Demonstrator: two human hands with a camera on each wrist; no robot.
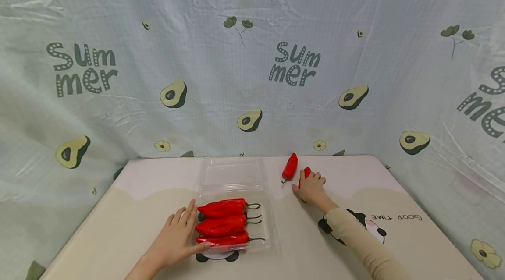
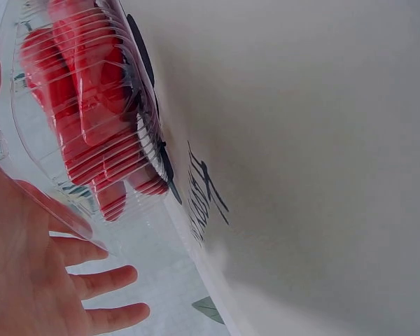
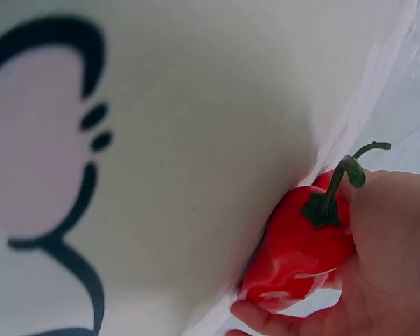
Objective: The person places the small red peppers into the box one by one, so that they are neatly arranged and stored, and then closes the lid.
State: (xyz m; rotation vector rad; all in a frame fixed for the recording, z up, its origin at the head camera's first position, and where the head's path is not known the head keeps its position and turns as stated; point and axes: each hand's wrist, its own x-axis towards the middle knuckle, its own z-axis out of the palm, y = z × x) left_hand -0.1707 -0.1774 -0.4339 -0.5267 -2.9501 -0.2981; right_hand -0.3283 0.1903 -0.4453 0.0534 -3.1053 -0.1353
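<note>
Head view, curtain text: "summer" on the curtain (image 1: pixel 213 65), split over 2 lines, x3; the far-R one is cut off by the frame edge.
Table text: "GOOD TIME" (image 1: pixel 396 217) on the table (image 1: pixel 150 210), upside down, next to a cartoon print (image 1: pixel 375 228).
Curtain pics: avocados (image 1: pixel 173 94), flowers, leaves.
Box: clear plastic box (image 1: pixel 272 223) L of center, lid (image 1: pixel 232 172) folded back twd far table edge.
Box peppers: 3 red peppers (image 1: pixel 221 226) in a stack of rows, stems pointing R.
L hand: L hand (image 1: pixel 175 236) flat-ish, fingers straight, at box's L side; thumb out along near rim.
R hand: R hand (image 1: pixel 313 188) pinching a pepper (image 1: pixel 307 172) btwn thumb & fingers, R of box.
Loose pepper: 1 more red pepper (image 1: pixel 290 167) on table, just L of R hand, near far edge.
In the way: sleeve (image 1: pixel 359 236) covers pt of cartoon print; box sits over a 2nd print.

L wrist view, text: slanted black letters (image 2: pixel 206 189) by box, too foreshortened to read.
Box wall: ribbed clear side in front of peppers; L hand fingers apart & extended beside it.

R wrist view, grip: R hand curled round pepper, green stem (image 3: pixel 329 203) twd wrist.
Print: big blurry cartoon outline, pt cut off.
</note>
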